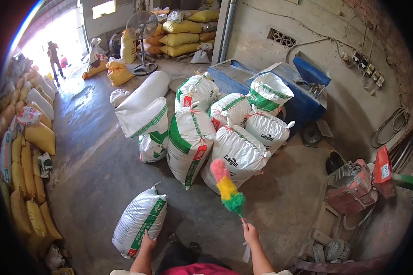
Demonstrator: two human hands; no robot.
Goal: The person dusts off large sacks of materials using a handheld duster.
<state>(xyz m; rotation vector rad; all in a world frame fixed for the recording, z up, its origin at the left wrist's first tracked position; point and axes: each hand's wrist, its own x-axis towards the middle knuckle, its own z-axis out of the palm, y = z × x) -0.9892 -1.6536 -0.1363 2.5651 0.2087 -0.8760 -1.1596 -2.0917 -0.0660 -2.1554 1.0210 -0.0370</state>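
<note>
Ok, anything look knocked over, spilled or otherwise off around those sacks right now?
No spill shows. The white sack with a green stripe by the left hand stands alone and tilted, apart from the Cargill sacks, several of which also lean on one another. The right hand holds a pink, yellow and green duster.

Only one view on my feed: head camera, worn high, looking forward and down over concrete floor (pixel 101 169). Fisheye lens, dark round edges. Both hands close at bottom edge; stacked sacks (pixel 225 133) mid-distance; bright doorway (pixel 59 36) far, top left.
</note>
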